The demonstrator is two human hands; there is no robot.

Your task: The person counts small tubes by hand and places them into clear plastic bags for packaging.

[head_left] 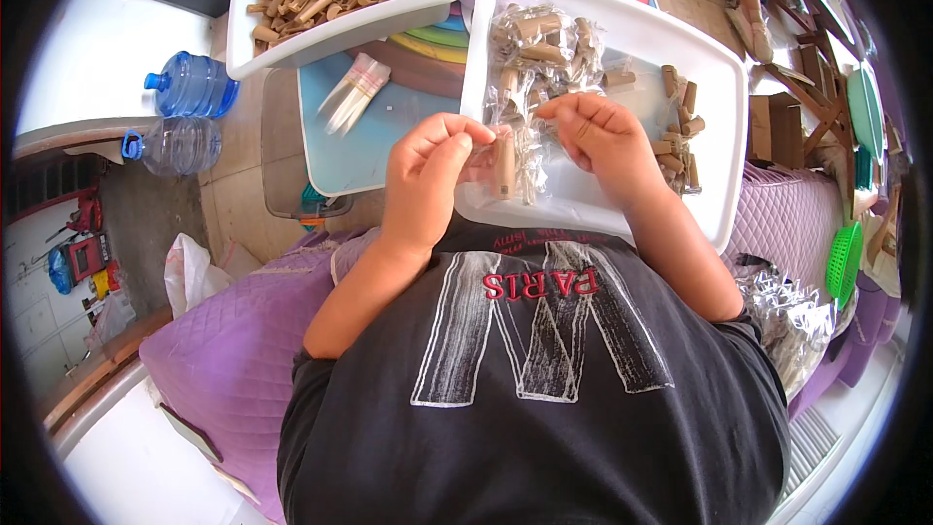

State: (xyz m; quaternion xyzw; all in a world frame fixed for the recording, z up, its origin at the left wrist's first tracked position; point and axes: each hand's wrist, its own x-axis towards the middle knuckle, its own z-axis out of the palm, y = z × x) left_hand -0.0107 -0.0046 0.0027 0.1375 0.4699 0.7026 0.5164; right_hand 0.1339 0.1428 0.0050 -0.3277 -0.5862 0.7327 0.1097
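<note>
My left hand (428, 165) is closed, thumb and fingertips pinching a small clear plastic bag. A brown tube-shaped piece (504, 167) shows inside that bag, hanging upright over the near left edge of a white tray (622, 209). To its right, my right hand (601, 141) has thumb and index finger pressed together. What the right fingertips hold, if anything, is too small to make out. Beyond both hands, a pile of clear-wrapped brown pieces (544, 39) lies in the tray. More brown pieces (688, 107) sit along the tray's right side.
At the upper left, a white bin (335, 34) is heaped with loose brown pieces. Below it, a bundle of thin pale sticks or clear sleeves (357, 94) lies on a blue surface (330, 160). Large water bottles (192, 86) stand farther left. Silvery plastic packets (782, 316) rest at right.
</note>
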